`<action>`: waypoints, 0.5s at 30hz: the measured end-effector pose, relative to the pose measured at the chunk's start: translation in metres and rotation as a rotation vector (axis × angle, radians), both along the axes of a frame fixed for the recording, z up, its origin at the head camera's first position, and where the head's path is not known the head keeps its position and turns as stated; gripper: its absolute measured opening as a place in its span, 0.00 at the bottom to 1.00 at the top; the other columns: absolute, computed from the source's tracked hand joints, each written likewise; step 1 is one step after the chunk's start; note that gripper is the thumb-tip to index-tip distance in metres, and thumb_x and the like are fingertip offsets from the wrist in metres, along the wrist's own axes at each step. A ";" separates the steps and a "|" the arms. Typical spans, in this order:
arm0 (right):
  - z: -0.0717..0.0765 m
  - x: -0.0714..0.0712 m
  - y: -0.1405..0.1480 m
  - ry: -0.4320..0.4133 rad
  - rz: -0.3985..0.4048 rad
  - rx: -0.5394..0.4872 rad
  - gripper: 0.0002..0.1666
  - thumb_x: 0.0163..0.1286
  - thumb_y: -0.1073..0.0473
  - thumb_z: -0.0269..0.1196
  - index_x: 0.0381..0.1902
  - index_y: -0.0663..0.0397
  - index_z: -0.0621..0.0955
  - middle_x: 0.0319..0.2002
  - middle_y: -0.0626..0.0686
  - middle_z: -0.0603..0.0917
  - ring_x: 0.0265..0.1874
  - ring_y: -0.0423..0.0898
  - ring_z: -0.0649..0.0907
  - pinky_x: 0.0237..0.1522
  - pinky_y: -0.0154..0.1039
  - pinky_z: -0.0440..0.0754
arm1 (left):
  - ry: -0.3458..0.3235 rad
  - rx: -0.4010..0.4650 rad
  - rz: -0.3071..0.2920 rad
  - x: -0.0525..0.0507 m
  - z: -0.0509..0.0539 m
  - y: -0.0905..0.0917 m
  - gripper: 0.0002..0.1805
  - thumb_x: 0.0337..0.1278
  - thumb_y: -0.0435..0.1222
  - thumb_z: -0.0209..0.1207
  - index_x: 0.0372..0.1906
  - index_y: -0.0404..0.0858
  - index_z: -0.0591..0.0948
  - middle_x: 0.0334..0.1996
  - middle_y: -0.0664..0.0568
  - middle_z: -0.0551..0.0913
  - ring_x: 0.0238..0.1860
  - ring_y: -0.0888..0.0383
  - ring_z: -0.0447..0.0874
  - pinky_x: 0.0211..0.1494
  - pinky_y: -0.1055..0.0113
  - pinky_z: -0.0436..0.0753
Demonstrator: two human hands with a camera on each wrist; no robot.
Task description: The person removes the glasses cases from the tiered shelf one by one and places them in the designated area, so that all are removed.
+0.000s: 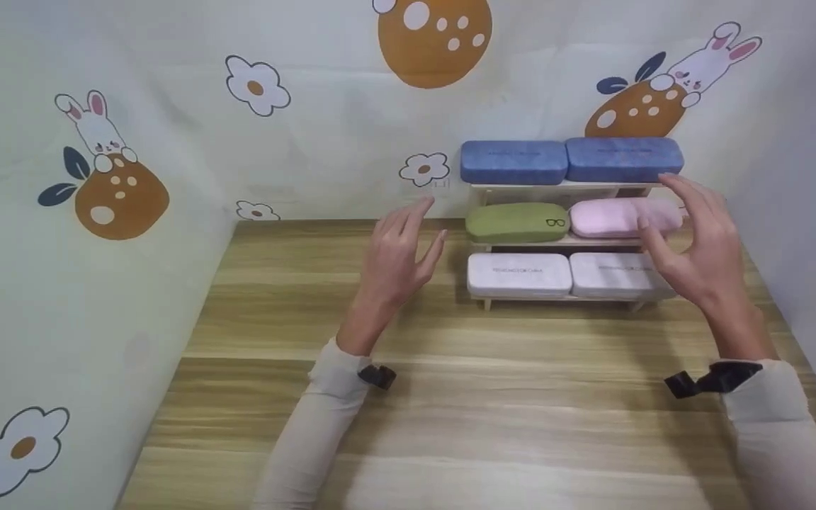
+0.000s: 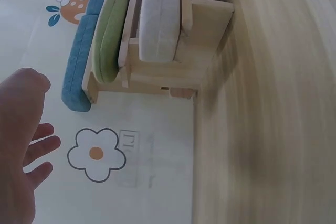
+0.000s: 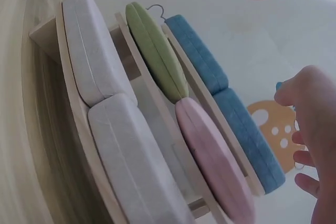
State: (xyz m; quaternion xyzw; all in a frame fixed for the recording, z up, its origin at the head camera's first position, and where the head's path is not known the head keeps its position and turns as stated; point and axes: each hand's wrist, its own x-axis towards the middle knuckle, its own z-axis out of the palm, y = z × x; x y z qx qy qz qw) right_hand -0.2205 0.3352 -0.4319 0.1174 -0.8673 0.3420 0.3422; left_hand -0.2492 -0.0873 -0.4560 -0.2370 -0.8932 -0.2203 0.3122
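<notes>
A three-tier wooden rack point(image 2: 210, 30) holds glasses cases in pairs. Two blue cases point(image 1: 513, 162) point(image 1: 624, 160) lie on the top tier. On the middle tier, a green case point(image 1: 514, 222) printed with a pair of spectacles lies beside a pink case point(image 1: 606, 217). Two white cases point(image 1: 519, 275) point(image 1: 603, 273) fill the bottom tier. My left hand point(image 1: 395, 256) hovers left of the rack, fingers extended, holding nothing. Over the rack's right end is my right hand point(image 1: 709, 244), thumb and fingers spread apart; it partly covers the pink and right white cases. The right wrist view shows it apart from the cases.
The rack stands on a wood-grain table point(image 1: 351, 425) near its back edge. A pale wall covering point(image 1: 188, 142) printed with rabbits and flowers rises behind and on both sides. Each sleeve cuff carries a black wrist device point(image 1: 377, 376).
</notes>
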 end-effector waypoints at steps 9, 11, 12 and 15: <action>-0.032 0.015 0.010 -0.013 -0.019 -0.184 0.41 0.63 0.62 0.77 0.74 0.50 0.80 0.70 0.57 0.83 0.70 0.38 0.76 0.72 0.26 0.69 | -0.061 0.053 -0.009 0.009 -0.023 0.011 0.27 0.75 0.44 0.66 0.72 0.39 0.80 0.62 0.47 0.89 0.61 0.50 0.89 0.69 0.55 0.87; -0.035 0.021 0.008 -0.020 -0.018 -0.227 0.40 0.63 0.64 0.77 0.73 0.56 0.79 0.70 0.60 0.82 0.70 0.34 0.76 0.72 0.26 0.71 | -0.078 0.078 -0.015 0.010 -0.027 0.013 0.26 0.76 0.44 0.65 0.71 0.40 0.81 0.61 0.48 0.90 0.60 0.51 0.89 0.68 0.57 0.88; -0.035 0.025 0.006 -0.028 -0.018 -0.247 0.39 0.63 0.65 0.76 0.72 0.58 0.79 0.70 0.62 0.81 0.70 0.33 0.75 0.72 0.26 0.71 | -0.088 0.089 -0.019 0.011 -0.029 0.013 0.25 0.76 0.44 0.65 0.71 0.40 0.81 0.61 0.49 0.90 0.60 0.52 0.90 0.68 0.58 0.88; -0.044 0.029 0.009 -0.060 -0.012 -0.305 0.38 0.64 0.66 0.76 0.72 0.61 0.78 0.71 0.63 0.80 0.71 0.36 0.76 0.72 0.28 0.73 | -0.121 0.126 -0.045 0.012 -0.035 0.015 0.24 0.76 0.42 0.65 0.70 0.40 0.82 0.60 0.49 0.90 0.60 0.53 0.90 0.68 0.60 0.88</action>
